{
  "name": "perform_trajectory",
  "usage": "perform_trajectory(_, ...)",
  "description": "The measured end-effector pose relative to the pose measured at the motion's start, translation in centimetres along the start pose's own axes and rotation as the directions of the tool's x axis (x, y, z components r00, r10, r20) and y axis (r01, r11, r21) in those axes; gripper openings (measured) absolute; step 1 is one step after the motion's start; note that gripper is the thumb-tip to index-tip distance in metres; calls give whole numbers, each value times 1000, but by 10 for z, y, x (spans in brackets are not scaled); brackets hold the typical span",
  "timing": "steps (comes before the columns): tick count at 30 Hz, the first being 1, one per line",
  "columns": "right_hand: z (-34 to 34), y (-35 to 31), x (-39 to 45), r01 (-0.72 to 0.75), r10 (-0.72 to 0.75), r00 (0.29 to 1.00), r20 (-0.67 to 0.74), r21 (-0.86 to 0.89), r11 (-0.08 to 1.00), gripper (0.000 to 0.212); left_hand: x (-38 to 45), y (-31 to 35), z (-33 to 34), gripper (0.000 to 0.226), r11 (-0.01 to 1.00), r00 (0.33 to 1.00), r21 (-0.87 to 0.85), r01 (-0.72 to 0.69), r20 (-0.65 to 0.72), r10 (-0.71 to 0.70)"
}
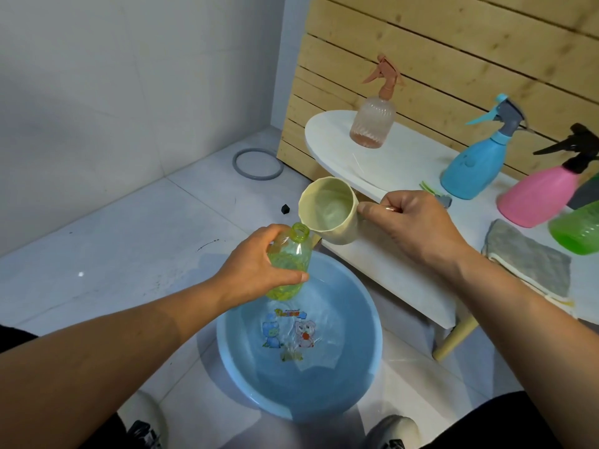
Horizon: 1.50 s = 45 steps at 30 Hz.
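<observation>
Left hand [257, 265] round bottle [291, 251], cup [327, 210] beside mouth

The bright green bottle [578, 233] runs off the right edge; the cup [327, 215] has its handle hidden inside the right hand [418, 225].

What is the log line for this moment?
left hand grips green bottle | right hand tips cream cup at its mouth | blue basin below

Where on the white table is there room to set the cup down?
On the white table, bare top lies between the peach spray bottle and the blue spray bottle, and along its near edge beside the grey cloth. The right end is crowded: pink spray bottle, green bottle, cloth.
</observation>
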State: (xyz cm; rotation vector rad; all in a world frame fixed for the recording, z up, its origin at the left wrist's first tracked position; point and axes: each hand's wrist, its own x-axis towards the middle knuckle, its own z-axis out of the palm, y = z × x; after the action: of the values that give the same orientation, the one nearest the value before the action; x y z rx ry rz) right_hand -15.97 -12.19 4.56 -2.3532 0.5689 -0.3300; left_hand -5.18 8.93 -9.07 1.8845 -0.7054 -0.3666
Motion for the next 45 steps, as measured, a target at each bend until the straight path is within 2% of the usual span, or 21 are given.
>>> perform_trajectory(45,-1,-5,-9,79,-89,995,-52,-172,982,48,-4,-1,2,72,1000,999,-3,-5,33,5)
